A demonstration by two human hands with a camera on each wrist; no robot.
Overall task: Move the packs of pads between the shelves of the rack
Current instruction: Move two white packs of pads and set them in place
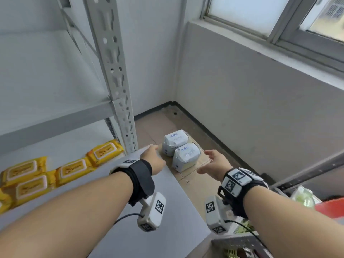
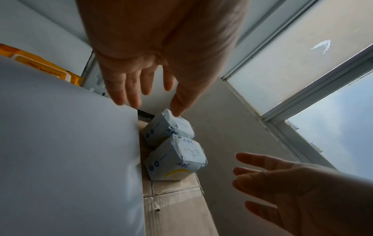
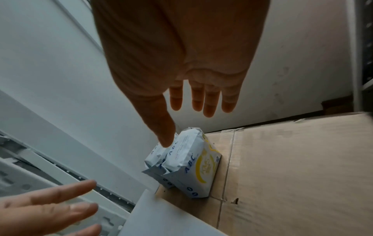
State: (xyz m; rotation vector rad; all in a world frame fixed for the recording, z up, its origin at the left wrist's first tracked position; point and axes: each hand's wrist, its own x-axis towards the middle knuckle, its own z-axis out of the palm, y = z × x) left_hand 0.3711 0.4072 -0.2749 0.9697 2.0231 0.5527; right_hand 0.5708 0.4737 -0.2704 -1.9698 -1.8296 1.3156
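Observation:
Two white packs of pads marked "ABC" stand side by side on a flat cardboard sheet (image 1: 188,175) on the floor, right of the rack: a near pack (image 1: 186,156) (image 2: 175,159) (image 3: 191,166) and a far pack (image 1: 175,141) (image 2: 169,127) (image 3: 155,157). My left hand (image 1: 155,158) (image 2: 145,89) hovers open above the shelf's right corner, left of the packs. My right hand (image 1: 216,164) (image 3: 189,111) hangs open to their right. Neither hand touches a pack.
The grey metal rack (image 1: 119,75) has a slotted upright beside the packs. Several yellow wipes packs (image 1: 72,169) lie on its lower shelf (image 1: 167,211). Walls close the corner behind and to the right. A second rack with goods (image 1: 301,198) stands at right.

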